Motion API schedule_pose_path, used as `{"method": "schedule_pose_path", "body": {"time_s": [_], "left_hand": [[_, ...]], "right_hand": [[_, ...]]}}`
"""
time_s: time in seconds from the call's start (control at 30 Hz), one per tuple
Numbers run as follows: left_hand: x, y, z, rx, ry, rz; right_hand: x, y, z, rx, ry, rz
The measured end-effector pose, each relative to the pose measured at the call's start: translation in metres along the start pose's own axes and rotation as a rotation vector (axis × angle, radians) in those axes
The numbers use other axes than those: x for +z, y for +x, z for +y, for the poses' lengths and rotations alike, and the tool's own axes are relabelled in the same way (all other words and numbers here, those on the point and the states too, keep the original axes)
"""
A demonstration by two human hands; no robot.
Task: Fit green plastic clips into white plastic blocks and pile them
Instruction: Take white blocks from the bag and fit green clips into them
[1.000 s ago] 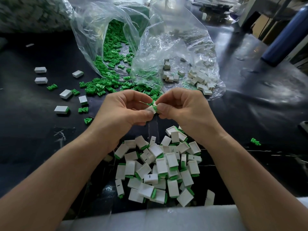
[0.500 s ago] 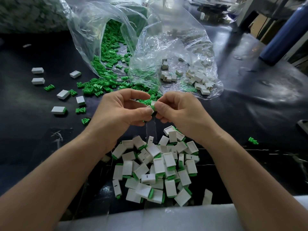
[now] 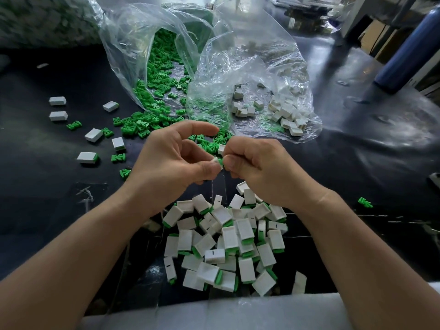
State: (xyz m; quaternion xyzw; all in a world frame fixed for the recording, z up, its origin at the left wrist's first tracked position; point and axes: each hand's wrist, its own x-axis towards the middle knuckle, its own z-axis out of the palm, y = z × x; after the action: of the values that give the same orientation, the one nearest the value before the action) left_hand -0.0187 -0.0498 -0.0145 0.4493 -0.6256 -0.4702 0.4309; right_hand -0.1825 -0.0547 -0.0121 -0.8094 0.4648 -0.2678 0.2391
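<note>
My left hand (image 3: 173,158) and my right hand (image 3: 259,167) meet above the black table, both pinching one small white block (image 3: 217,160) with a green clip (image 3: 221,163) at its end. My left forefinger is lifted; the thumb presses the block. Another white piece (image 3: 221,148) shows by my right forefinger. Below the hands lies a pile of fitted white blocks with green ends (image 3: 226,241). Loose green clips (image 3: 147,122) spill from a clear bag behind the hands.
A second clear bag (image 3: 273,75) holds bare white blocks (image 3: 285,113). Stray blocks (image 3: 57,101) and clips (image 3: 74,125) dot the table's left side; one clip (image 3: 365,202) lies right. A blue cylinder (image 3: 404,55) stands far right. White foam (image 3: 214,313) edges the front.
Both hands stayed together on the block, drifting slightly down. My left forefinger has lifted off and straightened, leaving the thumb on the block.
</note>
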Motion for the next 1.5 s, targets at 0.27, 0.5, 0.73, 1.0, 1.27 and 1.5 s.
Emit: {"method": "schedule_pose_path", "body": {"time_s": [0.27,0.5,0.73,1.0,1.27,1.5], "left_hand": [[0.001,-0.001,0.0,-0.017,-0.055,-0.041],[0.007,0.0,-0.003,-0.007,-0.249,0.06],[0.01,0.003,-0.003,-0.006,-0.284,0.065],[0.012,0.0,0.0,0.044,-0.382,0.03],[0.014,-0.001,-0.001,0.082,-0.346,0.032],[0.014,0.0,0.0,0.072,-0.374,0.046]], "right_hand": [[-0.002,0.0,-0.001,-0.057,-0.037,-0.014],[0.0,0.0,0.001,-0.058,0.06,0.095],[-0.003,0.003,0.001,0.388,0.619,0.005],[0.009,0.005,-0.011,0.512,1.088,-0.186],[0.012,0.004,-0.016,0.524,1.128,-0.131],[0.012,0.004,-0.015,0.514,1.134,-0.154]]}}
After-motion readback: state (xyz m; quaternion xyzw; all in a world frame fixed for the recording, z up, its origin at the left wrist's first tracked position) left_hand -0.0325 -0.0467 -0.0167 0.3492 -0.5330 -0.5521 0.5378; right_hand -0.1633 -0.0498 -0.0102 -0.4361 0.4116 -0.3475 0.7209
